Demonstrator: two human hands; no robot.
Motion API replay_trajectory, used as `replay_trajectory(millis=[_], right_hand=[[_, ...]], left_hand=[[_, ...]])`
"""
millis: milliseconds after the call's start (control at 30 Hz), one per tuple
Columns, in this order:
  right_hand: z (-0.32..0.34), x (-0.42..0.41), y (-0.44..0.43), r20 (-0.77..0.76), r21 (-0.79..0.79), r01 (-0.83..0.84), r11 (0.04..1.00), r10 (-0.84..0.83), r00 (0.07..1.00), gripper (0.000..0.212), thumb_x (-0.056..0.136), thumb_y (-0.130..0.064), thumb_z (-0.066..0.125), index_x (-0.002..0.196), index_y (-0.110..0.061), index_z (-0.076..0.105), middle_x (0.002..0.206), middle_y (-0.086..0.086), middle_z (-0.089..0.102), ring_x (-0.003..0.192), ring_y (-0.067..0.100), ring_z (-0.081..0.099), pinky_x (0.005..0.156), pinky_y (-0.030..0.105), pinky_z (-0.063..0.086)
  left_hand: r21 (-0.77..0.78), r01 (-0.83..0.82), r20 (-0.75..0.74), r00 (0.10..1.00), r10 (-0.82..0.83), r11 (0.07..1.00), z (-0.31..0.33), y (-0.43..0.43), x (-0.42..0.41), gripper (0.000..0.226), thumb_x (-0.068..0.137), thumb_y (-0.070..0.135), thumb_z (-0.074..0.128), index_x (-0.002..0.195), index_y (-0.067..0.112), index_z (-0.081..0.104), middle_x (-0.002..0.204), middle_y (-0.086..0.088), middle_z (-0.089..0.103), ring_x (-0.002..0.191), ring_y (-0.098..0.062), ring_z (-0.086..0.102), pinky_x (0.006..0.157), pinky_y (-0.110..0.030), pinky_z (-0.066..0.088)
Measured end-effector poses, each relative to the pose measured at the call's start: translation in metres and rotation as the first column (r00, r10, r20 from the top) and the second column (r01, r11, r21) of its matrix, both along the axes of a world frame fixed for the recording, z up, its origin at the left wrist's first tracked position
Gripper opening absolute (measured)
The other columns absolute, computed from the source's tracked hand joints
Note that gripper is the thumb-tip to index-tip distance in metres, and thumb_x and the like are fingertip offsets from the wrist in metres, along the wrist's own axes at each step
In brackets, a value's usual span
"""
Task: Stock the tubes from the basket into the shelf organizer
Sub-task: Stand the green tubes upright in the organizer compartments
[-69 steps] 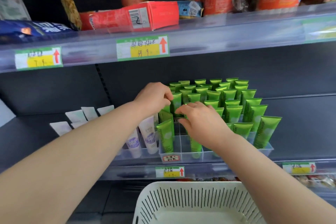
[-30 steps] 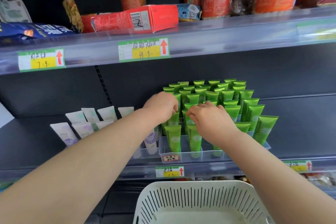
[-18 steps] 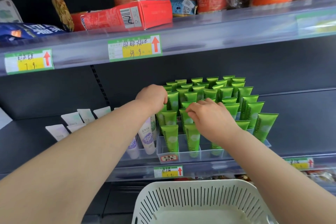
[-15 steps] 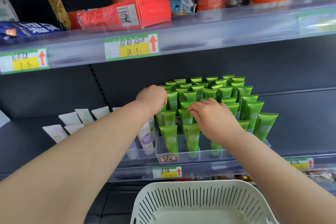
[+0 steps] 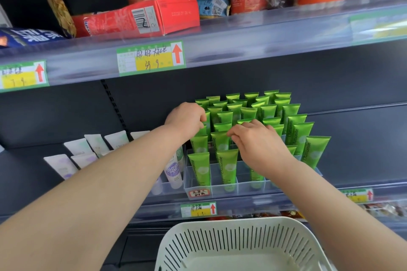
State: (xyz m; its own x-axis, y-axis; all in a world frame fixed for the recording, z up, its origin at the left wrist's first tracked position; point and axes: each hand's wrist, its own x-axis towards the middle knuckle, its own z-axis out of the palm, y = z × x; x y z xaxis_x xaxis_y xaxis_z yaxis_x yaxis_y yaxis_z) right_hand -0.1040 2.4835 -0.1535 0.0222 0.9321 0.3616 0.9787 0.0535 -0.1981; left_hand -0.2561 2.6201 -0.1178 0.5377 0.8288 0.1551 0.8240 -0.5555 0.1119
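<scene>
green tubes (image 5: 222,169): upright in rows, filling the clear shelf organizer (image 5: 198,187), centre of frame, middle shelf
left hand (image 5: 187,120): centre, fingers curled, pinching the crimped top of a tube in the left column
right hand (image 5: 257,141): just right of it, fingers bent down onto tube tops; a grip cannot be told
basket (image 5: 242,246): white, slotted, bottom centre
white tubes (image 5: 174,171): left of organizer
red box (image 5: 141,17): upper left, top shelf

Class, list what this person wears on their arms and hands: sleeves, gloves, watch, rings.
Nothing shows. The left hand and right hand are ungloved, no rings visible; both forearms run bare to the picture's edge, without sleeve, watch or bracelet.
</scene>
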Motion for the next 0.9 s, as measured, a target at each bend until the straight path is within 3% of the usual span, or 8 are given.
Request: replay_trajectory(millis=[167,367,667,900], right_hand=[[0.003,-0.002,-0.009,0.048,0.044,0.023,0.999,-0.025,0.999,0.029,0.101,-0.025,0.035,0.121,-0.026,0.056,0.114,-0.005,0.062,0.108,0.021,0.048,0.082,0.038,0.041],[0.004,-0.004,-0.034,0.119,0.090,0.070,0.994,-0.080,0.990,0.030,0.099,-0.027,0.040,0.125,-0.026,0.054,0.118,-0.005,0.059,0.113,0.022,0.047,0.087,0.038,0.041],[-0.014,-0.005,-0.085,0.182,0.036,0.096,0.995,-0.101,0.978,0.032,0.097,-0.032,0.045,0.127,-0.024,0.054,0.118,-0.004,0.060,0.113,0.023,0.049,0.084,0.036,0.040],[-0.048,0.003,-0.109,0.212,-0.089,0.141,0.986,-0.119,0.970,0.035,0.097,-0.036,0.041,0.129,-0.024,0.049,0.120,-0.004,0.056,0.114,0.022,0.046,0.084,0.037,0.040]], left_hand=[[0.032,0.021,0.098,0.995,-0.024,0.999,0.006,-0.013,-0.009,0.022,0.092,0.014,0.060,0.111,0.020,0.070,0.112,-0.001,0.068,0.096,-0.020,0.063,0.081,-0.033,0.051],[0.128,0.059,0.206,0.975,-0.085,0.990,0.013,-0.045,-0.024,0.026,0.097,0.020,0.054,0.119,0.022,0.066,0.117,0.000,0.066,0.106,-0.021,0.060,0.086,-0.036,0.050],[0.154,0.086,0.202,0.972,-0.117,0.984,-0.003,-0.107,-0.055,0.031,0.096,0.026,0.056,0.126,0.025,0.061,0.125,0.003,0.062,0.119,-0.017,0.047,0.088,-0.036,0.043],[0.099,0.077,0.154,0.984,-0.091,0.992,-0.045,-0.148,-0.068,0.042,0.094,0.030,0.057,0.136,0.026,0.050,0.137,0.006,0.051,0.128,-0.016,0.039,0.101,-0.036,0.038]])
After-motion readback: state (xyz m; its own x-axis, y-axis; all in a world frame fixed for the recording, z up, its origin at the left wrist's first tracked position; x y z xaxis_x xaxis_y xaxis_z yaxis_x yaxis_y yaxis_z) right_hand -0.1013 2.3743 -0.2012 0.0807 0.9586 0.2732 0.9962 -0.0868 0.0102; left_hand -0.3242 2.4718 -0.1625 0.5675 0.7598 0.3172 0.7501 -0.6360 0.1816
